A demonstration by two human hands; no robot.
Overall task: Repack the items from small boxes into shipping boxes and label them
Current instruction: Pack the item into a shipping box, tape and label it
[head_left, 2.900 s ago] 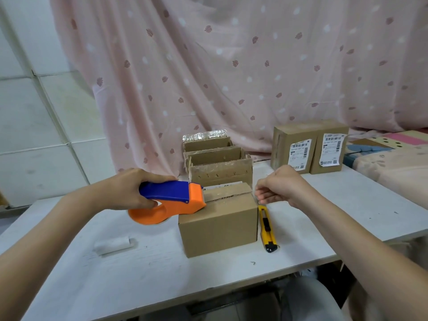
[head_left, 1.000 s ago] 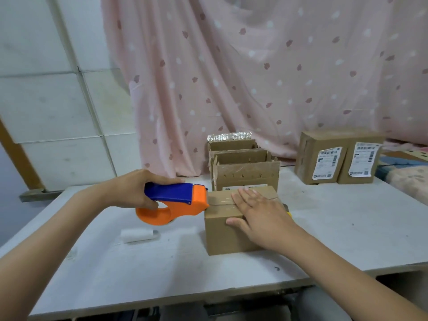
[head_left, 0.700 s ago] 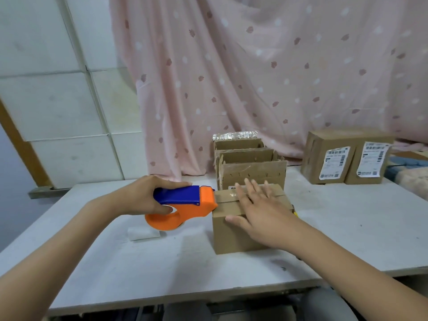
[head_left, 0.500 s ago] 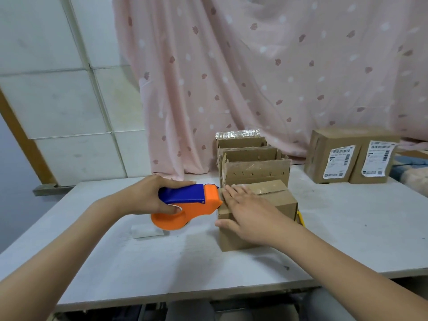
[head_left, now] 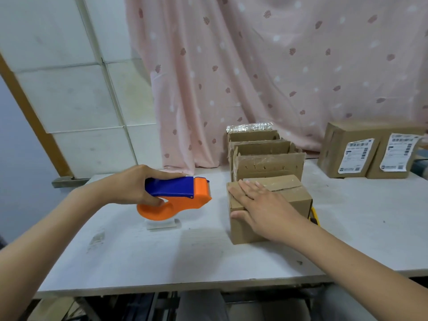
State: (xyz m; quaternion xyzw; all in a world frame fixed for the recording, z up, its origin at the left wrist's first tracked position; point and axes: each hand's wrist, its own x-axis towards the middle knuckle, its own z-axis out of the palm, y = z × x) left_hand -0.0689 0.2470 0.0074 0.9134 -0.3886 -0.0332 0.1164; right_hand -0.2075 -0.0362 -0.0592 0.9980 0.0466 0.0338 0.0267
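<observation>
From the head camera, a closed brown cardboard shipping box (head_left: 271, 205) with a strip of clear tape along its top seam sits on the white tabletop (head_left: 162, 258), a little right of centre; the right hand (head_left: 259, 205) lies flat over the box's near left top corner, fingers straight and spread on the lid, thumb down against the front face, pressing rather than gripping; the left hand (head_left: 139, 188) is wrapped round the blue handle of an orange-and-blue plastic tape dispenser (head_left: 178, 198), held above the table and clear of the box, its toothed orange end pointing toward it; beneath the dispenser a small white rectangular piece (head_left: 162, 224) lies flat on the tabletop, what it is I cannot tell; a yellow utility knife (head_left: 315, 215) shows only as a sliver at the box's right side, just beside it. Directly behind the taped box stand three open small brown cardboard boxes (head_left: 266, 156) in a row going back, flaps upright, with a crinkled clear plastic wrap (head_left: 249, 127) showing behind the farthest; at the far right of the table two sealed brown cardboard boxes with white printed shipping labels (head_left: 368, 154) stand side by side, touching; a pink curtain with small leaf prints (head_left: 278, 66) hangs behind, and white wall tiles (head_left: 69, 89) fill the left.
</observation>
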